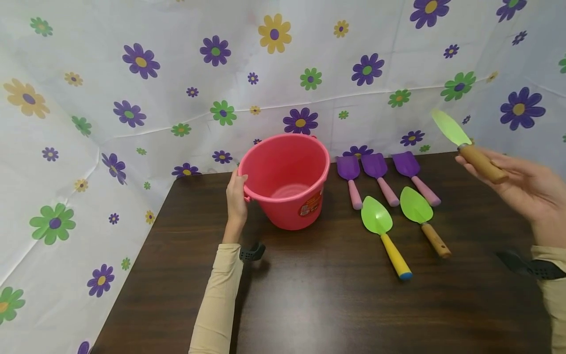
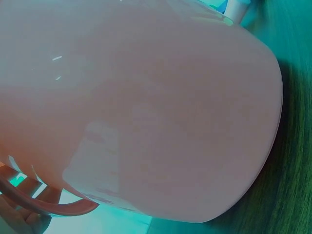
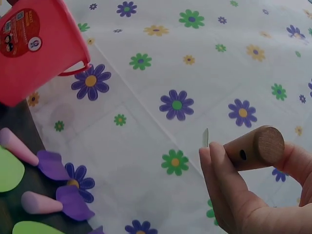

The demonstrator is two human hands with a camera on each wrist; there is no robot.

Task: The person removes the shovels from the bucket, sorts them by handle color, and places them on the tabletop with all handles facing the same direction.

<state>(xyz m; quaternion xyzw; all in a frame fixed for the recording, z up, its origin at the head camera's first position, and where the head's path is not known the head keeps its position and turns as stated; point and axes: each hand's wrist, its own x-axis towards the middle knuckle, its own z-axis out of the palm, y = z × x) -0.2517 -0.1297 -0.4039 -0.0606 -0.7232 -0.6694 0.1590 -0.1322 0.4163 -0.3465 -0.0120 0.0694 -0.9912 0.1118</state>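
A pink bucket [image 1: 287, 211] stands on the table, its mouth tipped slightly toward me. My left hand [image 1: 237, 199] grips its rim on the left side; in the left wrist view the bucket wall [image 2: 185, 112] fills most of the picture, with fingers [image 2: 36, 204] by the bucket handle [image 2: 53, 207]. Up in the air at the right, my right hand [image 1: 526, 184] holds a hand trowel [image 1: 484, 162] by its wooden handle, the green blade pointing up and left. The right wrist view shows that handle's round end [image 3: 270, 145] between thumb and fingers.
Three purple scoops with pink handles [image 1: 375, 166] lie right of the bucket. Nearer me are a green trowel with a yellow handle [image 1: 395, 253] and another with a wooden handle [image 1: 435, 241]. A flower-printed cloth [image 1: 177, 64] hangs behind the dark wooden table [image 1: 309, 305].
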